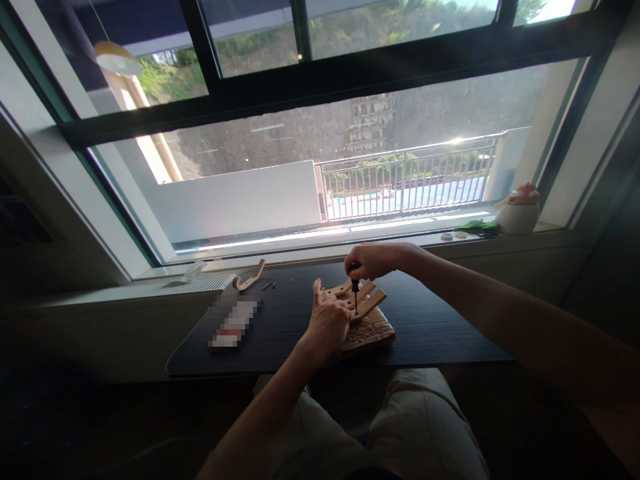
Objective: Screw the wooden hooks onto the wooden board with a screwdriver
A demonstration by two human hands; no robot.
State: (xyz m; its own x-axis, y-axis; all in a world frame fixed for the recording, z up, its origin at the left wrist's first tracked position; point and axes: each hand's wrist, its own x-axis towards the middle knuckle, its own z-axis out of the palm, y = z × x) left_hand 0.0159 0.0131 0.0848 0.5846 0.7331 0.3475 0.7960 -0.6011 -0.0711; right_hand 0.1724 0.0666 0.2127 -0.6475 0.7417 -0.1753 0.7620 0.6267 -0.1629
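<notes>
The right hand (373, 261) is closing its grip around the dark handle of a screwdriver (355, 285), from above. The screwdriver is standing nearly upright, so its long axis is pointing down from the grip to the nearest wooden piece (373, 304). This piece is lying directly below the right hand, on top of a brown block (375, 335), which is resting near the front edge of the dark surface (435, 327).

The tip is meeting the wooden piece close to its lower-left end, while the long axis of the piece is slanting away from there, up and to the right. Whether a screw head is sitting under the tip, it is too small to tell.

The left hand (327, 317) is resting at this same end, just beside the tip, so it is the nearer hand to the meeting point. One finger is pointing away from the person; for the others I cannot tell if they are pinching the piece or only pressing it. Farther to the left, a curved wooden piece (251, 277) and some small screws (269, 286) are lying apart.
</notes>
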